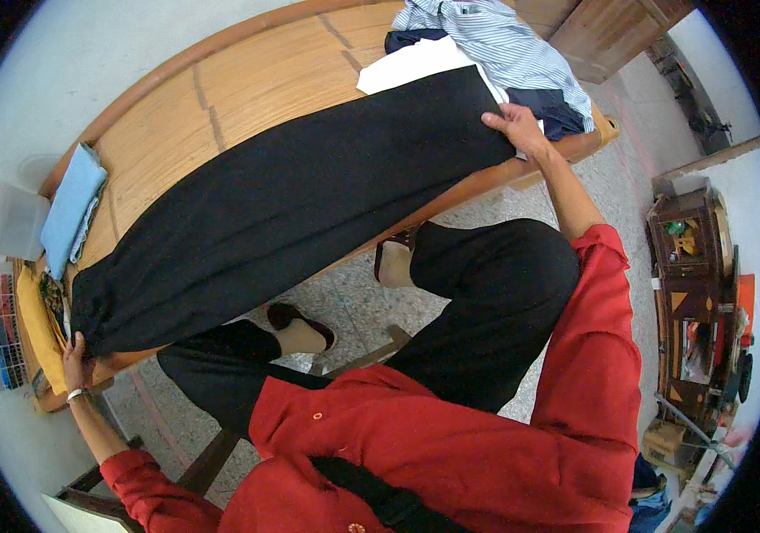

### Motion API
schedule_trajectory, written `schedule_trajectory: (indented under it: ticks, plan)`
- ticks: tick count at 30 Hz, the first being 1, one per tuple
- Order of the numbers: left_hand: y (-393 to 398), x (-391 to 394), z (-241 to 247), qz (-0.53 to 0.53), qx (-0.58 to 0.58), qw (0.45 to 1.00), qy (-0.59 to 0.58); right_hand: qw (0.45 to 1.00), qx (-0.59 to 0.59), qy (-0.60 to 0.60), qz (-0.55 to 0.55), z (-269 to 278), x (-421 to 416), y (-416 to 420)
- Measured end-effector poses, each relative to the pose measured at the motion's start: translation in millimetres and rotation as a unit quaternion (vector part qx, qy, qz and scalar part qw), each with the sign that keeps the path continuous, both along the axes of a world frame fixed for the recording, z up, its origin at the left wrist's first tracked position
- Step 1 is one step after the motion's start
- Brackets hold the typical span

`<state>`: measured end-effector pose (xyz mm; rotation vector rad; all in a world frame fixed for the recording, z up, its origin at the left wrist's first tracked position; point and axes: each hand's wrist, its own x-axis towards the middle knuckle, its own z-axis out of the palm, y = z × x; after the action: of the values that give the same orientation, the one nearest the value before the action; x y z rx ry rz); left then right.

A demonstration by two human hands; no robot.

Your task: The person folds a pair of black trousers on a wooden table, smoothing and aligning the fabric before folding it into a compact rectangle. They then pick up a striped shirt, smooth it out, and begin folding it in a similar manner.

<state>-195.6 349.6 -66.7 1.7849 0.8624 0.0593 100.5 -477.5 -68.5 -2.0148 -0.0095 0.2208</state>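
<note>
A long piece of black fabric, folded lengthwise like a trouser leg [273,200], lies stretched along a wooden table [153,126]. My left hand [78,365], with a light band at the wrist, grips its gathered left end at the table's edge. At the other end my right hand [519,126] pinches the fabric's edge between thumb and fingers. White cloth [413,63] shows behind the fabric's right end, partly covered by it. A blue-and-white striped garment [507,46] and dark navy cloth [547,110] are heaped beside my right hand.
At the left end are folded light-blue cloth [72,206], yellow cloth [43,333] and a clear plastic container with a red lid [17,220]. A wire basket [1,333] hangs beside the table. A dark wooden cabinet [687,286] stands far right. My knees are below the table's front edge.
</note>
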Motion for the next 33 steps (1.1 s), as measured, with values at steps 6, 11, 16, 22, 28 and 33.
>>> schedule_trajectory:
  ticks: [6,11,16,22,28,33]
  plan:
    - [91,-14,41,0.033,0.01,0.977,-0.21,0.971,0.013,-0.236,0.028,71,32,47]
    - [53,-14,57,0.099,0.05,0.986,-0.124,0.979,-0.091,-0.184,0.001,87,33,53]
    - [30,-31,56,0.04,0.012,0.999,0.027,0.988,-0.149,-0.026,0.018,51,64,42]
    - [81,-2,62,0.051,0.046,0.991,-0.111,0.99,-0.055,-0.123,-0.028,80,83,58]
    - [61,-23,56,0.107,0.055,0.977,-0.177,0.992,-0.002,-0.101,-0.074,75,72,25]
    - [15,-33,6,-0.016,0.053,0.996,0.073,0.99,-0.131,-0.056,-0.019,1,45,0]
